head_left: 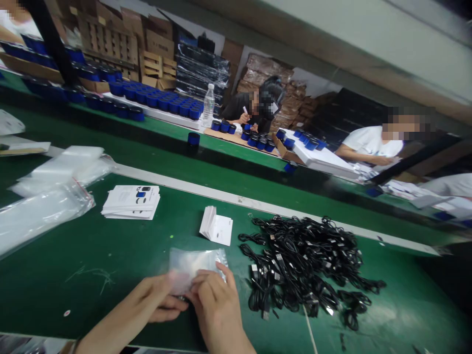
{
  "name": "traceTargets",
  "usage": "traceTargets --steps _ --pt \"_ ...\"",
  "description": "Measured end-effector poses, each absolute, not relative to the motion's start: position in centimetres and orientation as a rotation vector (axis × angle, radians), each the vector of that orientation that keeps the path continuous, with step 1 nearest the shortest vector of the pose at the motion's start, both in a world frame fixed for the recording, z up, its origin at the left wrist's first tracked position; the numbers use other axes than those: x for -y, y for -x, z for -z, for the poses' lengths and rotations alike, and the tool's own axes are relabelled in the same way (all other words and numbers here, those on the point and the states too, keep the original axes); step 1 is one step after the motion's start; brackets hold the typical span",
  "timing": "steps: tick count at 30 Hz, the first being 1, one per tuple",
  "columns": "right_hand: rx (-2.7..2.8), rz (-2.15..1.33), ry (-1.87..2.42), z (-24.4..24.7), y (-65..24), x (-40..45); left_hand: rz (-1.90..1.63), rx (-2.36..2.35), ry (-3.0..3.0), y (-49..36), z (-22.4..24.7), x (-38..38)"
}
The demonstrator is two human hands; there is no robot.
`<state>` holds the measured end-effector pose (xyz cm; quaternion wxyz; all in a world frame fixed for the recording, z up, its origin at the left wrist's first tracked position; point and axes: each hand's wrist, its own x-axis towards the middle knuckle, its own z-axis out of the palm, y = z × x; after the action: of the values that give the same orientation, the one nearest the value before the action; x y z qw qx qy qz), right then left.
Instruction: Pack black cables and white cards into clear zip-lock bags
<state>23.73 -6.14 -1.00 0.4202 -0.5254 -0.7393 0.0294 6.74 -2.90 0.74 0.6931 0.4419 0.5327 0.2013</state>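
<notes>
Fingers (221, 279) of both hands are curled closed on a small clear plastic bag (195, 264), pinching its lower part between them; the left hand (157, 297) reaches in from the lower left and the right hand (216, 307) sits just beside it, so that the bag stands up from their grip just left of the heap of black cables (306, 265), on the green table (70, 300); something small and metallic may lie under the bag's lower edge, but the fingers hide most of it and what it is cannot be told; a light, even pinch at both sides would probably suit film this thin, since it looks slippery and quick to crease, and working a little apart from the heap would keep loose cable ends from snagging it; left of the heap lie a fanned bundle of white cards (216, 226), nearest to it, then a stack of printed leaflets (131, 201), then a pile of clear plastic sleeves (47, 196); well beyond the heap, along a second table, a co-worker (243, 110) and another co-worker (372, 145) sit among rows of blue-capped jars (147, 96), with a water bottle (208, 105) standing by the rows and cardboard boxes (157, 42) stacked behind.
</notes>
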Motion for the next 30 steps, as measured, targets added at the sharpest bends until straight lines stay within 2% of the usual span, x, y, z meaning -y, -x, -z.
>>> traceTargets --steps 5,12,16,19,22,27,30 --pt "1.834 -0.148 1.325 1.0 -24.4 6.3 -0.391 -1.198 -1.318 -8.8 -1.4 0.2" --pt "1.560 -0.140 1.491 0.1 -25.9 6.3 -0.694 -1.662 -1.558 -6.1 -1.3 1.0" --pt "1.748 0.088 1.252 -0.9 -24.8 6.0 -0.713 -1.139 -1.126 -7.2 -1.7 3.3" --pt "1.859 0.135 1.149 -0.9 -23.8 6.3 -0.672 -1.083 -0.867 -8.4 -1.7 3.8" --pt "1.599 -0.044 1.398 -0.2 -24.2 7.0 -0.668 -1.147 -0.767 -8.9 -1.9 3.5" --pt "1.375 -0.860 1.452 -0.3 -25.8 7.8 -0.744 -1.118 -0.990 -9.1 -2.1 4.0" --pt "1.325 -0.918 1.480 -0.6 -25.6 8.4 -0.837 -1.129 -1.112 -9.0 -1.7 5.2"
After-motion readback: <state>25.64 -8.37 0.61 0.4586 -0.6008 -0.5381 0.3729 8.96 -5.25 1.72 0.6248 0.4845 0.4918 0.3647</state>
